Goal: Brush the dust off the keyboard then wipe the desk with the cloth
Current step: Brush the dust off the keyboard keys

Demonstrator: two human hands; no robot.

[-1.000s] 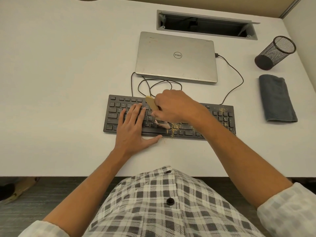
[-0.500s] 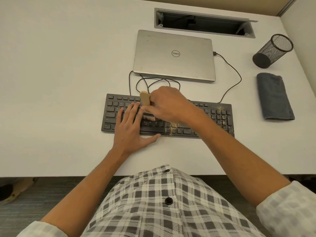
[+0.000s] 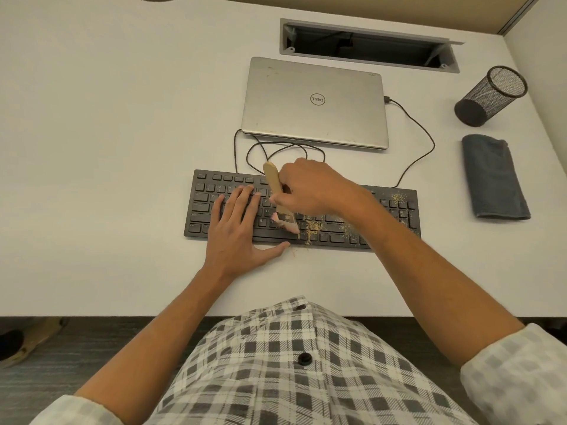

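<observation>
The left hand [image 3: 237, 234] lies flat with straight fingers pressing the left half of the keyboard [image 3: 302, 210], thumb on the desk [image 3: 107, 148] at its near edge. Just beyond, the right hand [image 3: 313, 187] grips the wooden handle of a small brush [image 3: 277, 194], bristles down on the lower key rows. Yellowish dust [image 3: 311, 230] sits at 3 o'clock from the bristles, with a second patch on the number pad at the far right. A hard flick could likely scatter grit onto the desk or drive it between keys; the loose cable [image 3: 276, 148] looped at 12 o'clock could snag the handle. At 3 o'clock from the keyboard the folded grey cloth [image 3: 494, 176] lies untouched. Farther off sit the closed laptop [image 3: 314, 102], a mesh pen cup [image 3: 491, 95] tipped toward the camera, seemingly empty, and the open cable tray [image 3: 368, 44] holding dark wiring.
</observation>
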